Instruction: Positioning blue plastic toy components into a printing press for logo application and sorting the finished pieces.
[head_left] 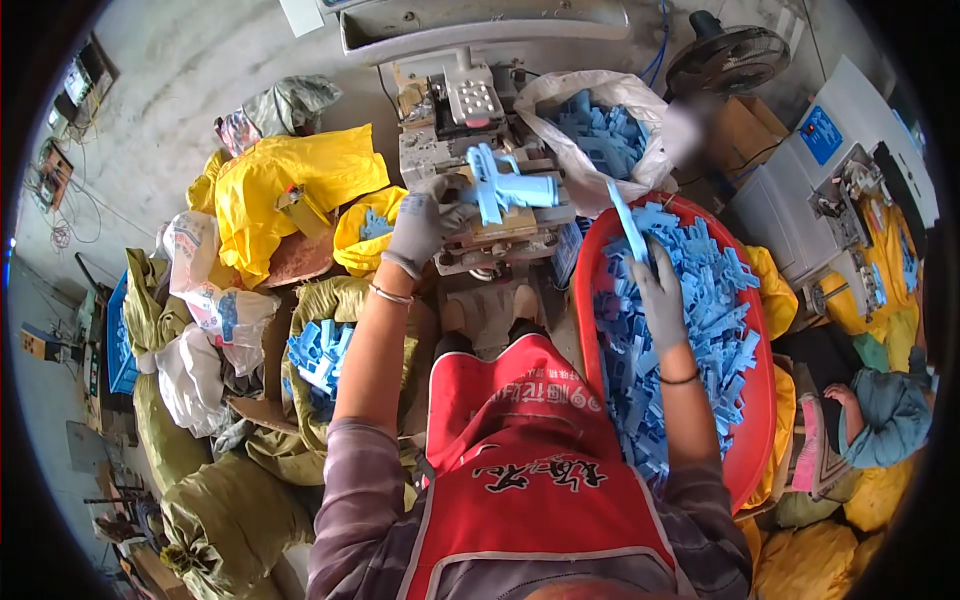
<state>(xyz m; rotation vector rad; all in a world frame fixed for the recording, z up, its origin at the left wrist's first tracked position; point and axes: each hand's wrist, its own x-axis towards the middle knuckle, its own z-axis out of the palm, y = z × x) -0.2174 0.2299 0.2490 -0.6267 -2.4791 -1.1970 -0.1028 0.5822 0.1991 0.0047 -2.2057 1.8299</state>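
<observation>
My left hand (424,220), in a grey glove, has its fingers closed at the left end of a light-blue plastic toy pistol (510,188). The pistol is over the bed of a metal bench machine (470,125); whether it rests there I cannot tell. My right hand (660,298), also gloved, grips a long, narrow light-blue plastic piece (626,222) that points up and away to the left. Below that hand stands a large red tub (762,420) heaped with blue plastic parts (700,290).
A white sack (545,95) of blue pieces stands behind the tub. Left are yellow cloth (300,185), an olive sack (300,310) with blue parts and a knotted sack (235,515). A fan (730,58) is far right. Another person's sleeve (890,415) shows at right, near a second machine (850,200).
</observation>
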